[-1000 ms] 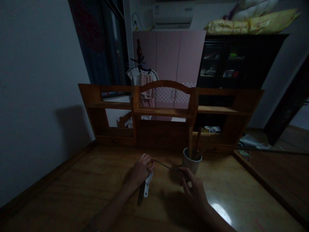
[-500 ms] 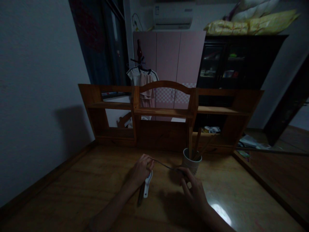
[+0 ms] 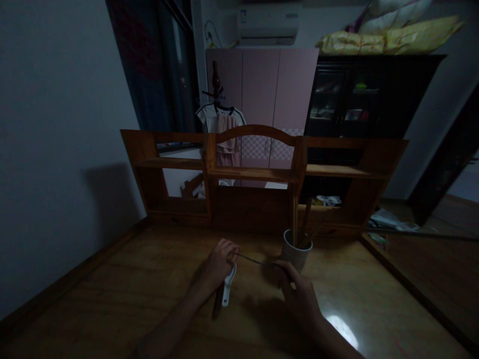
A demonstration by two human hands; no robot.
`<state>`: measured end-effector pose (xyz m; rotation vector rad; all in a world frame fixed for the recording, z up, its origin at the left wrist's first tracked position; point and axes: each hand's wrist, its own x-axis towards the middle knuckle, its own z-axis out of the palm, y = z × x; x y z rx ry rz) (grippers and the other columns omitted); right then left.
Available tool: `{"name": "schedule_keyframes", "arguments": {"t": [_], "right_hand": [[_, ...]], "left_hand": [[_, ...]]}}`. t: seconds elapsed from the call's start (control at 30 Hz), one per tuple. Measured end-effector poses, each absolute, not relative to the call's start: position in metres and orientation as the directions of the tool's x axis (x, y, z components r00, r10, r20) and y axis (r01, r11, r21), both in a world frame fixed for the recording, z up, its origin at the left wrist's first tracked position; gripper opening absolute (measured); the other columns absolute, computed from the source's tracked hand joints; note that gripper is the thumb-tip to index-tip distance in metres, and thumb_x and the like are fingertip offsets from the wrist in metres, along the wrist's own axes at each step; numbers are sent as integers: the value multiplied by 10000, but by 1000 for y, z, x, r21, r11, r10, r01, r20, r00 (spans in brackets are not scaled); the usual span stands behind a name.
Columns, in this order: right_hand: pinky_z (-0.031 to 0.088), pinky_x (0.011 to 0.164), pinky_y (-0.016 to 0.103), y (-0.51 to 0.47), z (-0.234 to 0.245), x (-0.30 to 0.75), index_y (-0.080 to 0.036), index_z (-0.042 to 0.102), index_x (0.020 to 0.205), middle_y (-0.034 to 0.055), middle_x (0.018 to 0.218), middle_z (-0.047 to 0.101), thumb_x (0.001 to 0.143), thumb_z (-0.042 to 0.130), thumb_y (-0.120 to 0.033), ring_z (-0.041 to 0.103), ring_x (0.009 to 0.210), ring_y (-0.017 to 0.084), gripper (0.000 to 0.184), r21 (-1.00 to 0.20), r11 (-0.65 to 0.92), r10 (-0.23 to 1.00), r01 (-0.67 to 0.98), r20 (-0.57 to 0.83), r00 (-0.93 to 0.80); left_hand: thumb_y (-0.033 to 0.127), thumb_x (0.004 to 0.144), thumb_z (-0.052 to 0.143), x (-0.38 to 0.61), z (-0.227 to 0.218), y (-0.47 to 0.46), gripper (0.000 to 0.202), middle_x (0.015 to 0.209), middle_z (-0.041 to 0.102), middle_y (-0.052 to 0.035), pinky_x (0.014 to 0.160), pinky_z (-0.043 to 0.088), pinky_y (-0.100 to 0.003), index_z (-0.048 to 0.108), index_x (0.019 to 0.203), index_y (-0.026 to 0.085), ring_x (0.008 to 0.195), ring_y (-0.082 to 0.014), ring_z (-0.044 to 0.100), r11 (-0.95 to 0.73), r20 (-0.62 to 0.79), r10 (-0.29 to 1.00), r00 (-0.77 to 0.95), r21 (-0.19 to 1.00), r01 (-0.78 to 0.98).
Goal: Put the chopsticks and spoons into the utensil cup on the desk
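Between my two hands runs a thin, dark, slender utensil (image 3: 252,260); its exact kind is too dim to tell. My left hand (image 3: 221,259) is closed on its left end, and my right hand (image 3: 295,284) pinches the other end. Under and just in front of my left hand lies a white spoon (image 3: 226,291), its bowl partly hidden by the fingers. Beside the spoon is a dark, narrow stick-like thing (image 3: 217,301), also partly covered. Just behind my right hand stands a pale cup (image 3: 295,254) with several wooden sticks (image 3: 295,224) upright or leaning in it.
The wooden tabletop (image 3: 168,284) backs onto a wooden shelf unit (image 3: 254,173). A white wall (image 3: 67,124) borders the left side. A raised wooden edge (image 3: 407,284) runs along the right. Light reflects brightly (image 3: 342,331) near my right forearm.
The utensil's left end has dipped slightly, so it lies a little flatter between my hands. Both hands keep their hold and have shifted only a little.
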<state>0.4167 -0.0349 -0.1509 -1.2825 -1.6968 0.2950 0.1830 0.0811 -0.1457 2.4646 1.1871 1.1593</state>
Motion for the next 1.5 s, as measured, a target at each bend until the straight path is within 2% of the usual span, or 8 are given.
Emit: {"name": "schedule_keyframes", "arguments": {"t": [0.37,0.7,0.9,1.1,1.17,1.27,1.33,1.5], "right_hand": [[453,597,217,-38,-145,413,-218,532,1138,12,775,610,996,355,-255,584,659,144,230,-670,408,852,620,524,5],[458,573,216,-37,-147,414,-208,527,1128,34,832,634,961,387,-215,601,668,151,219,-619,422,853,663,518,-60],[510,677,241,-37,-141,413,-216,493,1222,59,948,654,979,370,-211,634,791,164,272,-626,431,846,650,531,-50],[547,641,274,-41,-142,415,-219,587,1138,73,901,708,962,439,-228,683,728,183,231,-413,563,707,716,689,-159],[556,605,266,-48,-130,418,-229,627,1056,53,817,720,948,480,-250,693,669,182,185,-396,573,644,718,760,-95],[570,595,264,-61,-90,430,-230,659,993,38,774,727,912,568,-313,699,636,179,148,-511,505,617,696,777,123],[577,634,292,-66,-56,445,-228,684,1012,46,845,735,895,596,-342,703,685,190,186,-564,482,614,670,763,201],[555,783,329,-67,18,494,-188,751,955,74,918,752,830,686,-366,707,862,226,227,-570,370,447,734,801,397]], "left_hand": [[176,890,499,184,-149,83,174,898,651,-37,869,467,-350,655,830,221,938,-204,567,-652,579,732,359,443,615],[143,865,522,183,-151,83,165,947,663,-36,898,463,-341,672,872,211,971,-192,573,-634,549,762,343,526,567],[158,871,516,185,-151,83,181,932,665,-31,887,466,-340,684,877,226,970,-196,577,-628,535,767,356,509,588],[211,891,510,185,-152,89,172,895,674,-44,848,475,-346,681,869,212,917,-206,579,-656,570,736,365,467,593],[206,895,496,184,-152,91,186,881,674,-44,842,477,-349,679,865,211,910,-206,577,-657,579,732,359,458,599],[192,892,493,183,-152,92,188,887,672,-44,841,477,-344,678,869,209,913,-201,576,-655,589,729,348,453,605],[180,886,494,183,-152,91,188,884,671,-44,851,474,-348,679,866,207,915,-200,575,-653,594,728,343,450,609],[171,887,480,184,-152,90,206,869,675,-55,846,476,-353,681,850,197,902,-204,577,-650,594,730,338,452,611]]}}
